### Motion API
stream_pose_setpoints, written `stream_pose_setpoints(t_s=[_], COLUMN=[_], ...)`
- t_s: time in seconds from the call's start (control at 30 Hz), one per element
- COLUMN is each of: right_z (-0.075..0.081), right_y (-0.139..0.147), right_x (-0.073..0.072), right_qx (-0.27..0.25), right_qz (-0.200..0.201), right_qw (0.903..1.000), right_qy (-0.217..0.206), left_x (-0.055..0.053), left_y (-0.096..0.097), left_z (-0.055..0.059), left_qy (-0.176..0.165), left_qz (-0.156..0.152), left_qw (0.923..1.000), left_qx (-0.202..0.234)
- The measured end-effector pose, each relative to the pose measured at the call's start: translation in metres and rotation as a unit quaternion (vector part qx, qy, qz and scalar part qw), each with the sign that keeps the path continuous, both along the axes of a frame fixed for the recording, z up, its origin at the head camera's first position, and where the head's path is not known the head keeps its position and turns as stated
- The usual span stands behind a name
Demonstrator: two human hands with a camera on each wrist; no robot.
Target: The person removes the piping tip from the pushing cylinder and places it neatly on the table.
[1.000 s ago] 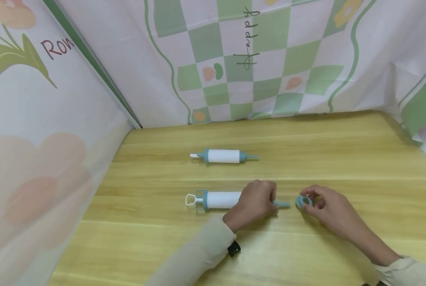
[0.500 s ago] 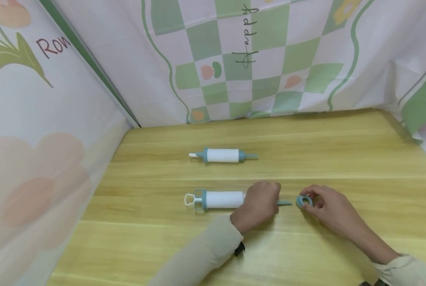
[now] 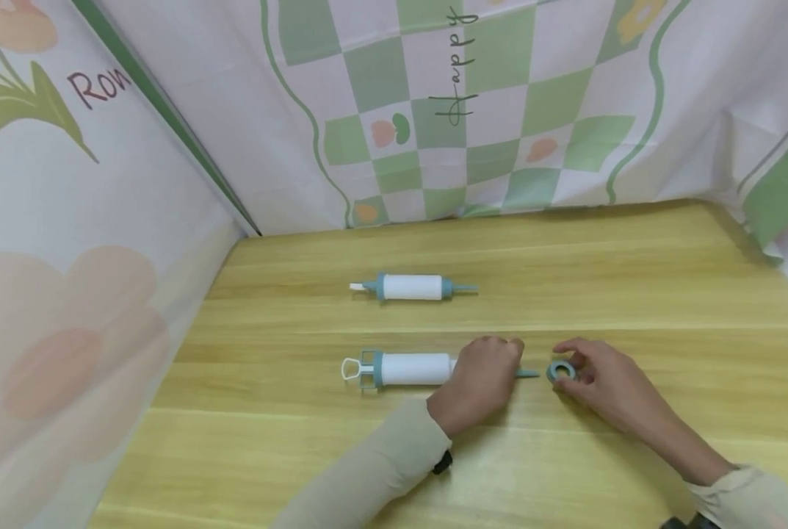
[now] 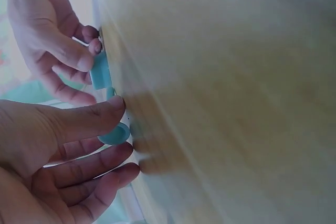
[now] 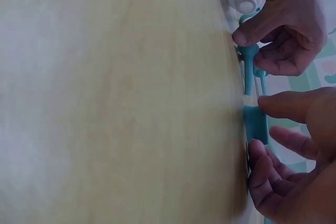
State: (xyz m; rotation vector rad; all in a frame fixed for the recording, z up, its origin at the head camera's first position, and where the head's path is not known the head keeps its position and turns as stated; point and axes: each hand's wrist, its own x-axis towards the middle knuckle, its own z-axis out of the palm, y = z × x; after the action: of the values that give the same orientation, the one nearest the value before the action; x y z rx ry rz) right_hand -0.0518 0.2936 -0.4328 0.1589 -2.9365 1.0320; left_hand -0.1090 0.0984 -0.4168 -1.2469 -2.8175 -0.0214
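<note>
My left hand [image 3: 479, 382] pinches a teal nozzle [image 3: 528, 373] between thumb and fingers, its thin tip pointing right. In the left wrist view the nozzle's round base [image 4: 116, 134] shows below the thumb. Behind this hand lies a white syringe barrel [image 3: 413, 369] with a teal collar and a white loop handle [image 3: 350, 369]; its bare front end [image 5: 245, 2] is in the right wrist view. My right hand [image 3: 608, 378] is at a teal ring [image 3: 561, 371] lying on the table. Its thumb touches the ring, while the index finger stands off it.
A smaller white-and-teal syringe [image 3: 412, 287] lies farther back, nozzle pointing right. The wooden table [image 3: 631, 279] ends at a printed cloth [image 3: 499, 110] behind, and another cloth [image 3: 136, 308] hangs along the left.
The nozzle and left hand have shifted slightly right, away from the barrel. The ring has tipped flatter to the table, and the right index finger has lifted off it.
</note>
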Motion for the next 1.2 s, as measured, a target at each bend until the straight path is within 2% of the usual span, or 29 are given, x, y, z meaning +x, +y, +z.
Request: stream_pose_setpoints(t_s=[0.23, 0.6, 0.87, 1.0, 1.1, 1.2], right_z=[0.007, 0.014, 0.018, 0.019, 0.020, 0.021], right_y=[-0.003, -0.012, -0.017, -0.022, -0.024, -0.025], right_x=[0.007, 0.013, 0.012, 0.011, 0.012, 0.012], right_qx=[-0.017, -0.050, -0.055, -0.064, -0.063, -0.049], right_qz=[-0.023, -0.018, -0.016, -0.010, -0.012, -0.019], right_qw=[0.9995, 0.9985, 0.9983, 0.9978, 0.9979, 0.9986], right_qy=[-0.015, -0.013, -0.012, -0.011, -0.009, 0.002], left_x=[0.001, 0.001, -0.001, -0.001, 0.001, 0.004], left_y=[-0.002, -0.003, -0.011, -0.014, -0.014, -0.013], left_z=[0.000, 0.001, 0.003, 0.007, 0.012, 0.017], left_qy=[-0.019, -0.019, -0.063, -0.080, -0.070, -0.032], left_qz=[0.001, 0.016, 0.017, 0.035, 0.052, 0.049], left_qw=[0.9995, 0.9993, 0.9961, 0.9943, 0.9955, 0.9983], left_qx=[0.024, 0.027, 0.060, 0.061, 0.037, 0.004])
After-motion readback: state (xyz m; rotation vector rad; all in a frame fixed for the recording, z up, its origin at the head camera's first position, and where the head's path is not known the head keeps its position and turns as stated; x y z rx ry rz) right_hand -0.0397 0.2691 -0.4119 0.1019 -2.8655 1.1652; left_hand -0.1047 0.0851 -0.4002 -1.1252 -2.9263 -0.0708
